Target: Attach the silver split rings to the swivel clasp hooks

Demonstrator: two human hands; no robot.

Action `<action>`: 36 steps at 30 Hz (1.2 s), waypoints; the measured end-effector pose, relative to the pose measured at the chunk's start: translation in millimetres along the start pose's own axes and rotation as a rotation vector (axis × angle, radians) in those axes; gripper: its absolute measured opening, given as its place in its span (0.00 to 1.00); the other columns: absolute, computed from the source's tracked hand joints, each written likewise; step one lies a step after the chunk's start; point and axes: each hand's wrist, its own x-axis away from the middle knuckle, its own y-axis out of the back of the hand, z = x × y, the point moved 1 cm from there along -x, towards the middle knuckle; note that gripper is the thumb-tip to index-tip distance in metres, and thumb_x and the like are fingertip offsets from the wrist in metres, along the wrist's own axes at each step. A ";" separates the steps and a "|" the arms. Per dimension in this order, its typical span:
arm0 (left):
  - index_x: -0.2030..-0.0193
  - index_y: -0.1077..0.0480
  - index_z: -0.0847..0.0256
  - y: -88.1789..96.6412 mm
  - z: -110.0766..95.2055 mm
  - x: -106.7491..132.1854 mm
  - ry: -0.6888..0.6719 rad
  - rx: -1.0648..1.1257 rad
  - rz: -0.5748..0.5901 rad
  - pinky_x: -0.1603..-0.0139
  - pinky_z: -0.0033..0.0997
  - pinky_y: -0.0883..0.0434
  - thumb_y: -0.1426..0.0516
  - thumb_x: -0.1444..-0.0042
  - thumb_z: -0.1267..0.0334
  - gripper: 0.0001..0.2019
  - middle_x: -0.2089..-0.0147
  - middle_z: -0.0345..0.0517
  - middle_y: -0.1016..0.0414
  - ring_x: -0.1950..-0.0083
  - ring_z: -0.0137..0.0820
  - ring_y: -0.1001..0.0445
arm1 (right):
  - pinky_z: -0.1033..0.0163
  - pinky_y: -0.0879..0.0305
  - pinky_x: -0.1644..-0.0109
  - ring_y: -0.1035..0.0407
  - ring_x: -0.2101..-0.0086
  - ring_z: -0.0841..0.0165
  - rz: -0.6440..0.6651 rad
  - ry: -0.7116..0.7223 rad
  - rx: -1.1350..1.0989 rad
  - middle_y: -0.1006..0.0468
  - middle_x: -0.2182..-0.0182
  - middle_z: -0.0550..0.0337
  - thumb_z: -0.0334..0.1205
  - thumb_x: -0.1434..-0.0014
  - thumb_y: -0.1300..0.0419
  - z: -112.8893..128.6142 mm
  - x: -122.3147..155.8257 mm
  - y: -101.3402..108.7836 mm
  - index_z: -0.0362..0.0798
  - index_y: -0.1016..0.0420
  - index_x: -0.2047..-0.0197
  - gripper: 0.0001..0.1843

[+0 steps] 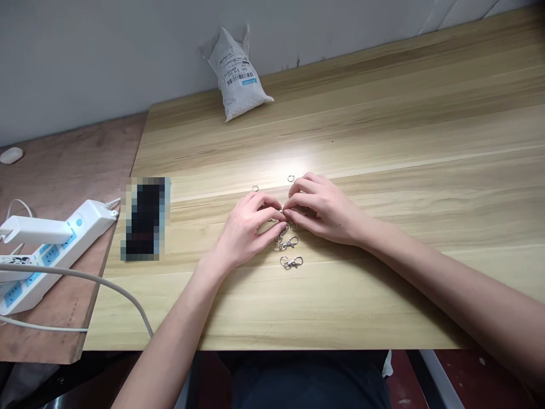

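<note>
My left hand (pixel 255 227) and my right hand (pixel 317 205) meet fingertip to fingertip just above the wooden table (pixel 383 295). Both are closed in a pinch, and whatever small piece they hold is mostly hidden by the fingers. Right below the fingertips lie silvery lobster clasps with rings, partly covered by my left hand. One clasp with a ring (pixel 290 242) shows just under the left fingers, and another clasp with its ring (pixel 292 262) lies nearer to me. Beyond the hands sit two loose split rings, one on the left (pixel 255 188) and one on the right (pixel 290 179).
A white plastic parcel bag (pixel 240 85) with a printed label leans at the wall. On the left lies a pixelated dark rectangular object (pixel 146 218). A white power strip (pixel 80 233) with plugs and cables stands on the brown side table (pixel 102 147), near a white oval item (pixel 11 155).
</note>
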 end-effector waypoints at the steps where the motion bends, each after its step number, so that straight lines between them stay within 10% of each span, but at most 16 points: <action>1: 0.60 0.27 0.58 0.1 -0.1 0.0 0.003 -0.002 0.001 0.53 0.40 0.31 0.43 0.39 0.66 0.04 0.55 0.47 0.28 0.53 0.34 0.31 | 0.56 0.42 0.58 0.38 0.62 0.62 0.001 0.001 0.002 0.27 0.65 0.52 0.39 0.35 0.47 -0.3 0.2 -0.4 0.48 0.26 0.65 0.11; 36: 0.53 0.28 0.58 10.6 6.0 2.9 0.036 0.011 0.009 0.49 0.42 0.30 0.40 0.41 0.61 0.10 0.53 0.48 0.28 0.50 0.36 0.31 | 0.56 0.43 0.56 0.37 0.62 0.62 0.014 0.005 0.024 0.27 0.65 0.53 0.39 0.35 0.47 0.4 0.5 0.9 0.48 0.25 0.64 0.10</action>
